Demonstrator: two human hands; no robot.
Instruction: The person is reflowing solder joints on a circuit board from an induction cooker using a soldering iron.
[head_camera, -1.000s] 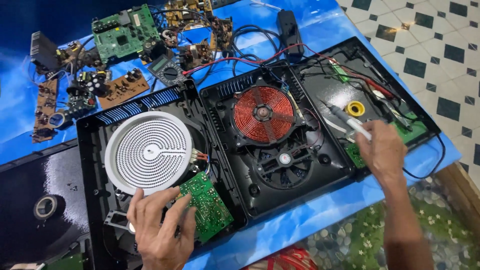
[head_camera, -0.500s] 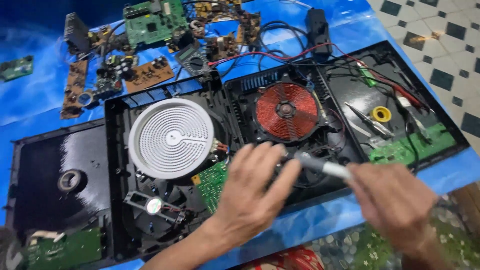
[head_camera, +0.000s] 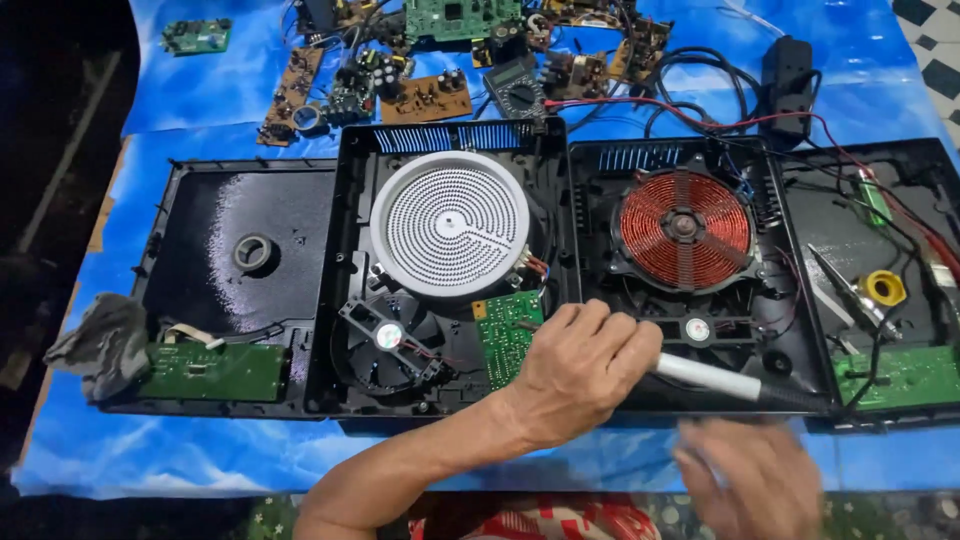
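- Since the frame half a second back, the view has shifted so the whole opened cooktop (head_camera: 560, 400) shows, and my left hand (head_camera: 580, 375) has taken over the white-handled tool (head_camera: 715, 378) that the right hand was bringing in; the right hand (head_camera: 750, 485) has dropped back toward the near edge.
- My left hand is closed in a loose fist round the tool's front part, fingers curled over it, its tip hidden under them.
- The handle sticks out to the right of the fist, lying across the lower rim of the casing, just below the copper coil (head_camera: 685, 230).
- The right hand is blurred and low in the view, apart from the tool; I cannot tell how far open it is, and it seems to hold nothing.
- The fist sits just beside the small green circuit board (head_camera: 508, 335), below the white round heating element (head_camera: 450, 222).
- To work well here, I judge I should keep the wrist steady, brace against the casing, and clear the thin wires by the fan (head_camera: 388, 338).
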